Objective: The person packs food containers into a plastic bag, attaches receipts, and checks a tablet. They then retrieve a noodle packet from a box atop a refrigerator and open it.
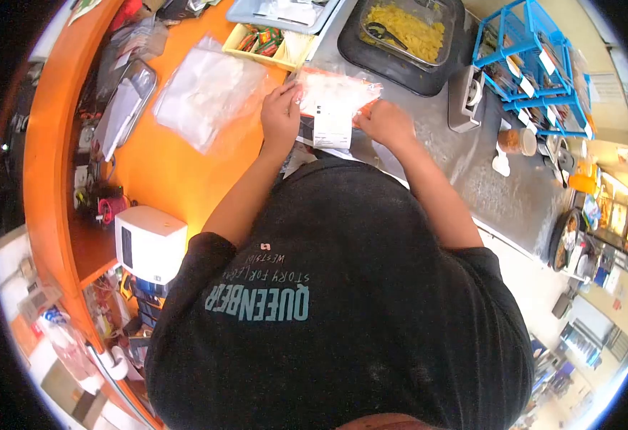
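In the head view, an orange-and-white package in clear plastic [332, 87] lies at the edge between the orange counter and the metal worktop. A white printed slip [332, 127] hangs over its near side. My left hand [281, 118] is closed on the package's left edge, thumb towards the middle. At the opposite edge, my right hand [386, 123] pinches the orange corner between bent fingers. What is inside the package cannot be made out. A stack of clear plastic bags [210, 93] lies left of my left hand.
A yellow bin [285, 63] of small packets stands just beyond the package. A container of yellow food [418, 29] sits on a black tray [350, 54]. Rightward are a grey tape dispenser [464, 107], blue wire racks [525, 43] and a jar [518, 141]. A white printer-like box [150, 244] stands left.
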